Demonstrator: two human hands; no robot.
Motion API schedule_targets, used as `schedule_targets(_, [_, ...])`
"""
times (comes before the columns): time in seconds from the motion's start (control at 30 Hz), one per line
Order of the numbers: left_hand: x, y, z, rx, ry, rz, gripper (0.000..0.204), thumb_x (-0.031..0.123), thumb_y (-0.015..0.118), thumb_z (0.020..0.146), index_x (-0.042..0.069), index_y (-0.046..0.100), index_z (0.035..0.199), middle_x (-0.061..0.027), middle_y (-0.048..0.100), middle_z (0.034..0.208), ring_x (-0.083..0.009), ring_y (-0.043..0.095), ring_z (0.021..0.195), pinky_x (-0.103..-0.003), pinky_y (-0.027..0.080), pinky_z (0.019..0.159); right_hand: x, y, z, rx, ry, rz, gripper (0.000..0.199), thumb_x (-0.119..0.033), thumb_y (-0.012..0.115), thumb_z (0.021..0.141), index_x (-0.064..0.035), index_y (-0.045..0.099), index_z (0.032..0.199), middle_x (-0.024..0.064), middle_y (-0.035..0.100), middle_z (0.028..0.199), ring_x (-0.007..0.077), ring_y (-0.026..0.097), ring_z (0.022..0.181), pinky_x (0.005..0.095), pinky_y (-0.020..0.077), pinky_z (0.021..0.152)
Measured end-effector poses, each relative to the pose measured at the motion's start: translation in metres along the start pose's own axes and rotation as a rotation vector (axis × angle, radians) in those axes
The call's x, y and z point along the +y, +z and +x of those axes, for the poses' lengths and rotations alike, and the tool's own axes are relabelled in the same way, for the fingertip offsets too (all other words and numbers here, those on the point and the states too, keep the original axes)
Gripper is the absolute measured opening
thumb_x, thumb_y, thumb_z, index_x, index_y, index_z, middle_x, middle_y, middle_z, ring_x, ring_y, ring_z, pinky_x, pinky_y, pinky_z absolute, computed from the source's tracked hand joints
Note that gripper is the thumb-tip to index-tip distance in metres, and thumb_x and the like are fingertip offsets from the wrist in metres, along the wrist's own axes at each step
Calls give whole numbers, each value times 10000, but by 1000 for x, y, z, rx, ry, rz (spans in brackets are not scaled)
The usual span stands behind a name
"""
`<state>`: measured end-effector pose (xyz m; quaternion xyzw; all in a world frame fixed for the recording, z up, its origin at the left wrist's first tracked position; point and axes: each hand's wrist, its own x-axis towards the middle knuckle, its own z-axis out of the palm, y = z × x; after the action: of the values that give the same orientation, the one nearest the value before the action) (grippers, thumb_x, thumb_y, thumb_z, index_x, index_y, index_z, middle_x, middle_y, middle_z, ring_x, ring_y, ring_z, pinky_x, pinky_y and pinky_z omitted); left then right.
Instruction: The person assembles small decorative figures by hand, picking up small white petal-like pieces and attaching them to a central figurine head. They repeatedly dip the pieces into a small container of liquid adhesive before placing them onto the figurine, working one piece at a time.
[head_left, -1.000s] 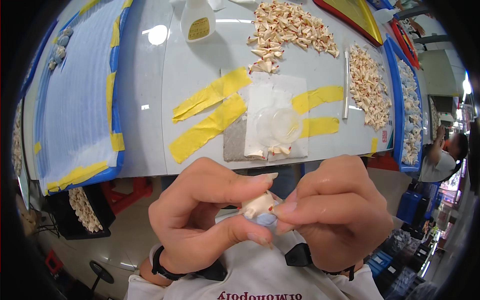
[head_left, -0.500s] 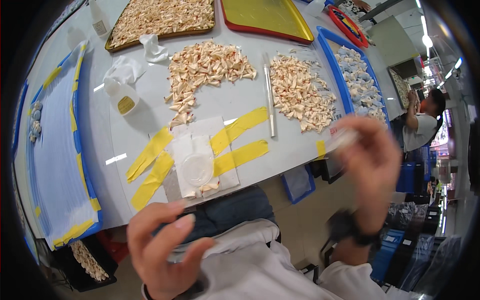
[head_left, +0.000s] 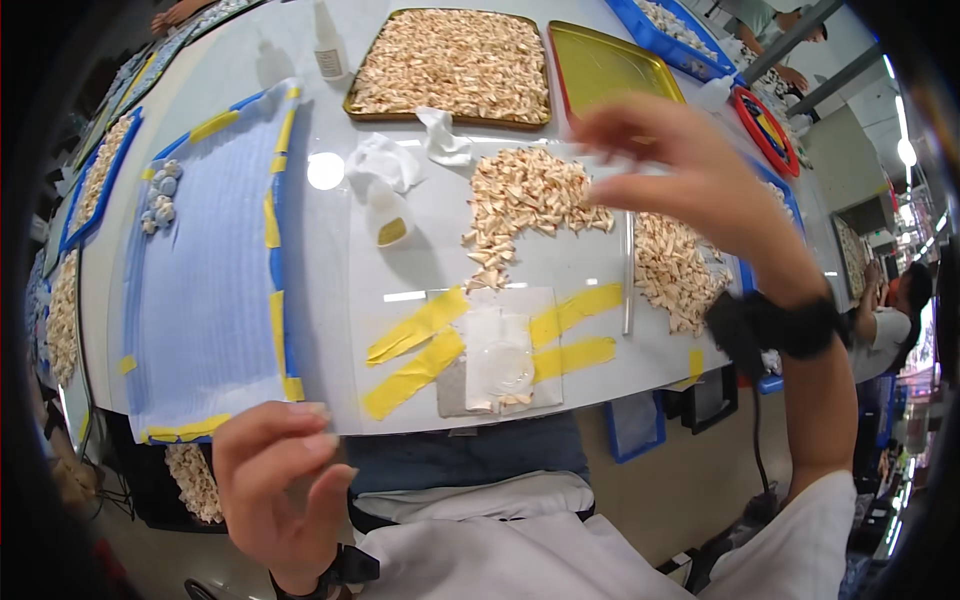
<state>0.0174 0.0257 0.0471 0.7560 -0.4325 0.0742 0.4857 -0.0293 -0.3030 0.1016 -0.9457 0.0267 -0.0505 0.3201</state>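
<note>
My right hand (head_left: pixel 690 190), thumb and fingers apart, hangs over the table near a pile of small cream, cone-shaped pieces with reddish tips (head_left: pixel 505 200). It hides part of that pile and the yellow tray behind it. A second pile of such pieces (head_left: pixel 675 275) lies beyond a clear rod (head_left: pixel 628 275). Low at the front edge, my left hand (head_left: pixel 275 485) is half curled, with a gap between thumb and fingers and nothing seen in it. Between the hands, a clear round dish (head_left: pixel 508 370) rests on a white pad (head_left: pixel 482 335), a few cream pieces (head_left: pixel 512 400) beside it.
Yellow tape strips (head_left: pixel 415 325) flank the pad. A blue-edged tray lined with pale blue sheet (head_left: pixel 205 300) stands left, holding a few blue-white clumps (head_left: pixel 160 195). Behind are a squeeze bottle (head_left: pixel 388 212), crumpled tissue (head_left: pixel 385 162) and a full tray (head_left: pixel 450 65). Another person (head_left: pixel 890 320) sits right.
The view has swung left. My right hand has moved from beside the blue tray to above the middle pile and spread its fingers; the pale thing at its fingertips no longer shows.
</note>
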Motion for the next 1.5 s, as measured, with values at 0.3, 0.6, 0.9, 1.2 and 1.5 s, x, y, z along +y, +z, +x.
schedule_targets(0.3, [-33,-94,17,-85,-82,325,173,142,602,788,-8,551,857,-138,544,917,-246,530,867,-324,412,779,-16,64,67,-167,-138,-37,227,-189,697,689,-53,595,840,34,567,772,133,528,764,267,417,656])
schedule_targets(0.6, [-153,-152,126,-317,-284,347,205,153,550,835,41,541,1006,-43,556,1019,-147,501,941,-271,380,852,77,-15,-32,288,292,97,256,-191,694,719,10,585,834,24,572,706,74,515,642,211,396,576])
schedule_targets(0.9, [-195,-105,167,-651,-313,684,465,75,554,813,97,423,1259,-104,233,1411,-280,190,1323,-355,257,1040,81,5,-8,274,242,-16,288,-195,690,679,-6,589,871,55,581,797,136,534,729,260,422,640])
schedule_targets(1.2, [-205,-132,149,-496,-291,719,324,-57,632,654,39,494,931,-67,470,990,-182,458,829,-272,402,742,63,-1,-101,168,326,-126,222,-80,647,653,-29,591,861,58,571,843,172,523,743,282,418,647])
schedule_targets(1.5, [-169,-135,144,-322,-257,487,246,-17,620,709,34,468,895,-14,496,856,-91,485,777,-228,402,669,68,-3,-96,345,213,-214,96,-41,625,670,0,579,744,48,567,705,156,520,619,267,410,597])
